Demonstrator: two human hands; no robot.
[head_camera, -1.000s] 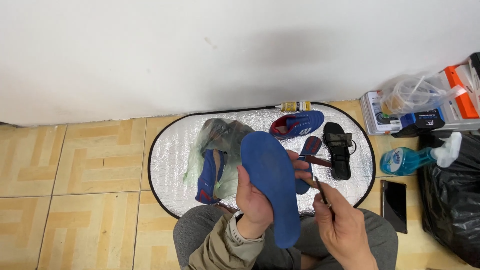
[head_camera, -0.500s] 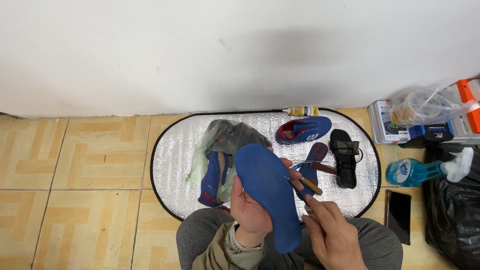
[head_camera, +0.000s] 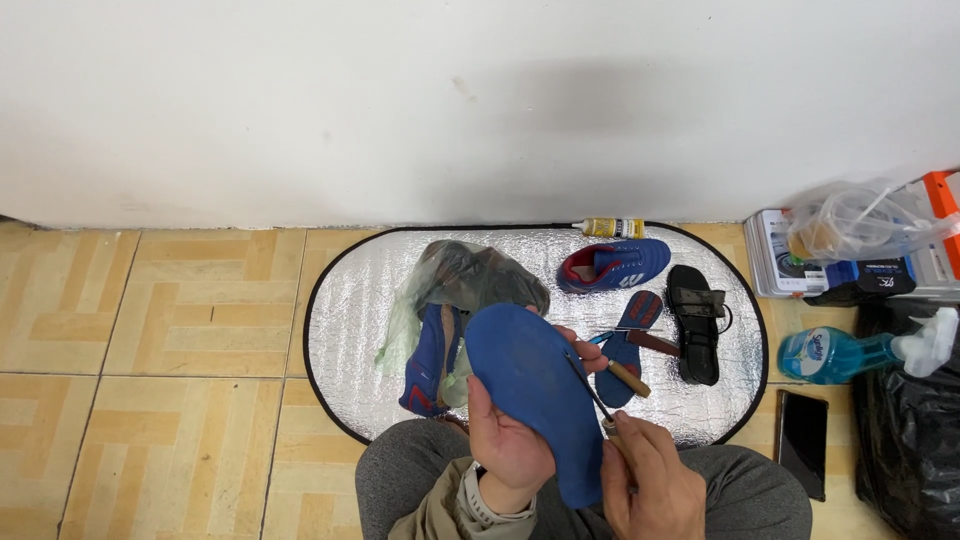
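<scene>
A silver oval mat (head_camera: 350, 300) with a dark edge lies on the tan tiled floor (head_camera: 150, 320) below a white wall (head_camera: 400, 100); at twelve o'clock on the mat, a small yellow bottle (head_camera: 613, 228) lies on its side; just under it, a blue shoe (head_camera: 612, 265) with a red lining; at three o'clock, a black sandal (head_camera: 696, 322); at nine o'clock, a crumpled greenish plastic bag (head_camera: 455, 285) over another blue shoe (head_camera: 428, 365); off the mat at three o'clock, a blue spray bottle (head_camera: 840, 352), a black bag (head_camera: 915, 440), a dark phone (head_camera: 802, 442).
</scene>
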